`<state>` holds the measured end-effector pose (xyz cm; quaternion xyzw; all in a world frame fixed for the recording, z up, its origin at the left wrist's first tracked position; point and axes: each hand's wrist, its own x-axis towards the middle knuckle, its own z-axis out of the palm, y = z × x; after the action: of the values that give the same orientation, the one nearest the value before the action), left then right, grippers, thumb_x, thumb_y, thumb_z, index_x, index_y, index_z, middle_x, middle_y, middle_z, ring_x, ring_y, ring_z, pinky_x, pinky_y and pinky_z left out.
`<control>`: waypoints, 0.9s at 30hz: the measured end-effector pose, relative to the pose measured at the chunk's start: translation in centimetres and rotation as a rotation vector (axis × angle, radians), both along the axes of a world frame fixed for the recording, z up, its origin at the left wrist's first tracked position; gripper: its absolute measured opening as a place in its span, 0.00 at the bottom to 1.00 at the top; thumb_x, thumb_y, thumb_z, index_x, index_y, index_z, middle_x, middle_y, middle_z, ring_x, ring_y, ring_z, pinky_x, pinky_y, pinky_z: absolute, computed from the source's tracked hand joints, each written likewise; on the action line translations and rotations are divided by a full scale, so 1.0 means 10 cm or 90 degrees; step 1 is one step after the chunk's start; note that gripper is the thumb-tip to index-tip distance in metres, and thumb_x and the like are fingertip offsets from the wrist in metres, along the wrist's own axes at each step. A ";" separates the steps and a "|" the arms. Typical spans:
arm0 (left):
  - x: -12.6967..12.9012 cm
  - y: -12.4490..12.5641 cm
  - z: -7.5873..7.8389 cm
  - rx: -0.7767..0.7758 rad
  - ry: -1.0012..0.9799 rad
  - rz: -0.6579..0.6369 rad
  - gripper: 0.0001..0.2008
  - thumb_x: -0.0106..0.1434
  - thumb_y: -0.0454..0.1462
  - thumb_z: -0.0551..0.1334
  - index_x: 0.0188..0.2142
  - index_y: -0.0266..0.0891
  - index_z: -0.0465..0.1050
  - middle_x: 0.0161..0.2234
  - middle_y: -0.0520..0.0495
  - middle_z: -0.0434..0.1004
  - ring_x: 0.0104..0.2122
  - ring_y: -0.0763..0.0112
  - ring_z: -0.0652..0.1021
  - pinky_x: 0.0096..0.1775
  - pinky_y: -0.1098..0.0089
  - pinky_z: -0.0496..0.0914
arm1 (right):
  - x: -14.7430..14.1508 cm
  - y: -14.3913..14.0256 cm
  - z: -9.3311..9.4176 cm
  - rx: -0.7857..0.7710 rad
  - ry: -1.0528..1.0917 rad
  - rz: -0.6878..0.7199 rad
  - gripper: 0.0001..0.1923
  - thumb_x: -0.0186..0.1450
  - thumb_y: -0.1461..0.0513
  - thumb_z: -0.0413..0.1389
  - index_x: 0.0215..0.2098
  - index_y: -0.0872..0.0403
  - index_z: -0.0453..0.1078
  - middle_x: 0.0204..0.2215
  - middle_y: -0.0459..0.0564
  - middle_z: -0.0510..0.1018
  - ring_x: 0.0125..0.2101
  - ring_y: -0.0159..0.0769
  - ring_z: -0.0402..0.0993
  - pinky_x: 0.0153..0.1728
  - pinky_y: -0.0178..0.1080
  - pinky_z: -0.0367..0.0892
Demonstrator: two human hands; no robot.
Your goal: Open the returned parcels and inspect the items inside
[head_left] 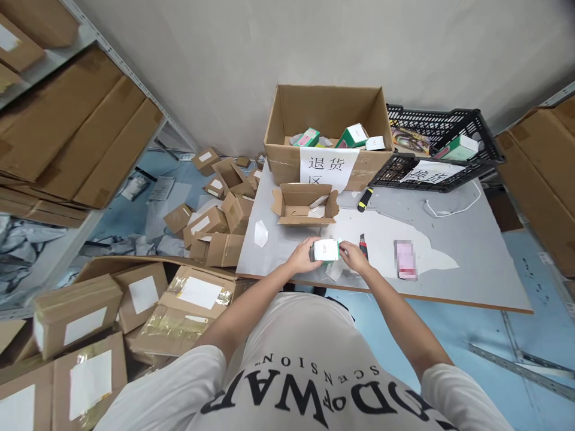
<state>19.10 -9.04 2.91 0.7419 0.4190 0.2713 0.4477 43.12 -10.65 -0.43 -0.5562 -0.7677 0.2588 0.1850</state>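
Observation:
A small white and green carton point(326, 249) is gripped between both hands just above the near edge of the grey table point(471, 263). My left hand point(304, 255) clasps its left end and my right hand point(353, 256) holds its right end. Under the hands lies a scrap of white paper point(335, 272). Just beyond them an open small cardboard box point(305, 205) sits with its flaps spread. A red and black box cutter point(363, 245) lies beside my right hand.
A large open cardboard box point(327, 134) with a paper sign holds several green and white cartons. To its right is a black plastic crate point(442, 146). A yellow-black tool point(365, 199), pink phone point(405, 259) and white cable point(453, 209) lie on the table. Cardboard parcels point(211, 227) litter the floor left.

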 end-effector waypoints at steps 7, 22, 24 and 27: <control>-0.02 -0.07 -0.06 -0.078 -0.122 0.007 0.36 0.53 0.35 0.66 0.59 0.42 0.53 0.61 0.38 0.59 0.59 0.58 0.64 0.57 0.56 0.63 | 0.00 0.14 -0.21 0.015 -0.104 -0.180 0.15 0.67 0.63 0.43 0.41 0.54 0.71 0.37 0.55 0.75 0.39 0.44 0.72 0.39 0.45 0.67; 0.05 -0.16 -0.23 -0.229 -0.167 0.303 0.20 0.57 0.40 0.62 0.48 0.40 0.63 0.46 0.42 0.74 0.46 0.63 0.75 0.50 0.58 0.70 | -0.16 -0.21 0.29 0.150 0.109 -0.186 0.24 0.68 0.56 0.45 0.60 0.52 0.57 0.56 0.58 0.66 0.57 0.44 0.61 0.56 0.51 0.60; 0.03 -0.18 -0.25 -0.181 -0.187 0.405 0.28 0.54 0.43 0.65 0.52 0.39 0.57 0.48 0.39 0.71 0.46 0.62 0.75 0.49 0.58 0.70 | -0.19 -0.19 0.40 0.131 0.097 -0.108 0.23 0.67 0.54 0.47 0.59 0.51 0.61 0.55 0.57 0.68 0.57 0.45 0.62 0.56 0.51 0.59; -0.06 -0.21 -0.26 -0.089 -0.167 0.495 0.35 0.53 0.45 0.66 0.55 0.41 0.51 0.54 0.36 0.65 0.51 0.61 0.72 0.51 0.57 0.69 | -0.23 -0.07 0.49 0.098 0.057 -0.036 0.23 0.66 0.53 0.49 0.57 0.51 0.63 0.54 0.56 0.70 0.55 0.47 0.64 0.55 0.52 0.60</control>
<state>18.47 -11.17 0.26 0.4553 0.6249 0.4834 0.4106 40.85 -11.38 4.47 -0.5498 -0.7600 0.2187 0.2688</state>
